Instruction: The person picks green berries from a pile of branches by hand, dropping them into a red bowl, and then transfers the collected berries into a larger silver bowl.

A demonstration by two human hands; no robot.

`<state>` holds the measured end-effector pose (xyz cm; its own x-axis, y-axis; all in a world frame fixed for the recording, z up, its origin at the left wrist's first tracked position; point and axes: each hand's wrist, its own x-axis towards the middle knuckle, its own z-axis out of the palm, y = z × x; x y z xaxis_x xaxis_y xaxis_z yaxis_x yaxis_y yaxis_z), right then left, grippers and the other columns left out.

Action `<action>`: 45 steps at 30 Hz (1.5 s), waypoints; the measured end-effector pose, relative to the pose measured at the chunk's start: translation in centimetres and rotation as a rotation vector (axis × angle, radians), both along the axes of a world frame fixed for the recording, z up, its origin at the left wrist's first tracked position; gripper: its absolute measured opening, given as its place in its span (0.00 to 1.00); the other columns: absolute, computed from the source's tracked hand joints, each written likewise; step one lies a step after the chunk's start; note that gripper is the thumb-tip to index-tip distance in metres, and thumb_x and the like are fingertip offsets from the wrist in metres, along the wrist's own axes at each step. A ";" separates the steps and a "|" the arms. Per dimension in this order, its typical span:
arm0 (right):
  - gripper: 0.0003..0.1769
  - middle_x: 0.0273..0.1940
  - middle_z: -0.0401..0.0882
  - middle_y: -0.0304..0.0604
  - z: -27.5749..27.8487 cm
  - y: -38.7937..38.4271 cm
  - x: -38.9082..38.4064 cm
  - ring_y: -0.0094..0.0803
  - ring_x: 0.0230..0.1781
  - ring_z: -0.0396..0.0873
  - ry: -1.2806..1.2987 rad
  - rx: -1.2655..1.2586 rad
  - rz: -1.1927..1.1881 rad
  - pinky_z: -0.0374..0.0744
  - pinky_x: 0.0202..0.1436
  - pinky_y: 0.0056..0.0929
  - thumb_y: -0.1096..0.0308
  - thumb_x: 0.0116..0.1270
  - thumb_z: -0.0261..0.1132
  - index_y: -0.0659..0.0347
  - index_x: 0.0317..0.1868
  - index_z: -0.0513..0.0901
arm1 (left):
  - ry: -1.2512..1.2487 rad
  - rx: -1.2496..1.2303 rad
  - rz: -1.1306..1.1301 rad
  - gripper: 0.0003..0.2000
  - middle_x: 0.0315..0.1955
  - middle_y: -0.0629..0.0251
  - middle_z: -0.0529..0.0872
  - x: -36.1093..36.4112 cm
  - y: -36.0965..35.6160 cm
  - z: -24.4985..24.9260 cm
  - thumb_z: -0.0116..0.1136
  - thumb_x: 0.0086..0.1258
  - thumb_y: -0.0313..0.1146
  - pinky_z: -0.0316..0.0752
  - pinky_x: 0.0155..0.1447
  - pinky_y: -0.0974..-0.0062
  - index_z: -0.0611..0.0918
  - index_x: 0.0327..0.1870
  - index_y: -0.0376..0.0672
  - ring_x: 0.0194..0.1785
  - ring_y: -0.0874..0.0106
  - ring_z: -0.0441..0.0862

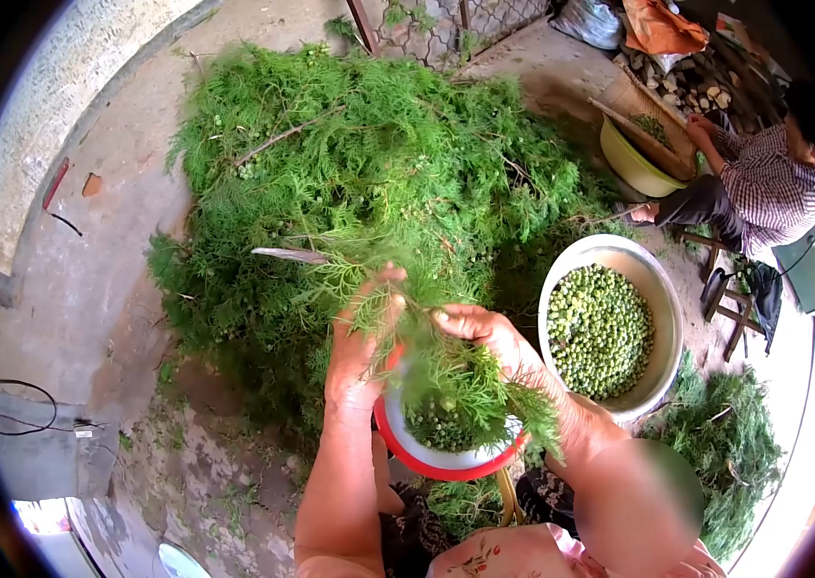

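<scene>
Both hands grip a leafy green conifer branch (446, 371) above a red-rimmed bowl (460, 472). My left hand (361, 337) is closed around its stem on the left, with foliage partly covering the fingers. My right hand (494, 337) pinches the branch from the other side, thumb on top. Foliage hangs down over the bowl, hiding much of its inside. Small green cones (441, 431) show at the bottom of the bowl. Just beyond my left hand, a pale cut branch end (290, 255) sticks out of the greenery.
A large heap of cut conifer branches (350, 154) lies ahead. To the right stands a metal basin (663, 289) of green cones (600, 332), with more branches (721, 448) nearer me. At the upper right another person (764, 183) sits by a yellow tub (629, 164).
</scene>
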<state>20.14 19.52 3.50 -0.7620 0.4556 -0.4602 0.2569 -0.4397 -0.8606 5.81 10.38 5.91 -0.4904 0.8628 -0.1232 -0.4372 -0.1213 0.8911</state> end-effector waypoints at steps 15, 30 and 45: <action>0.19 0.50 0.79 0.44 0.2 0.3 -0.1 0.32 0.49 0.77 -0.105 -0.060 -0.247 0.77 0.53 0.38 0.62 0.69 0.56 0.57 0.58 0.73 | 0.108 0.068 0.443 0.03 0.27 0.74 0.80 -0.8 0.0 -1.2 0.60 0.58 0.20 0.66 0.39 0.85 0.80 0.32 0.37 0.30 0.84 0.70; 0.09 0.25 0.78 0.45 0.7 -2.9 -2.2 0.25 0.26 0.73 0.131 0.483 -0.174 0.74 0.32 0.28 0.69 0.65 0.60 0.68 0.41 0.78 | -0.015 -0.074 0.260 0.12 0.34 0.69 0.82 -0.2 0.2 -1.6 0.58 0.56 0.19 0.70 0.42 0.81 0.80 0.42 0.36 0.34 0.79 0.76; 0.14 0.23 0.71 0.39 2.9 -4.1 -0.5 0.24 0.15 0.68 0.072 -0.217 -0.028 0.66 0.18 0.19 0.62 0.67 0.54 0.64 0.28 0.74 | 0.077 -0.045 0.438 0.05 0.28 0.68 0.82 -1.6 -0.2 -2.8 0.64 0.55 0.20 0.70 0.41 0.79 0.82 0.32 0.36 0.30 0.77 0.75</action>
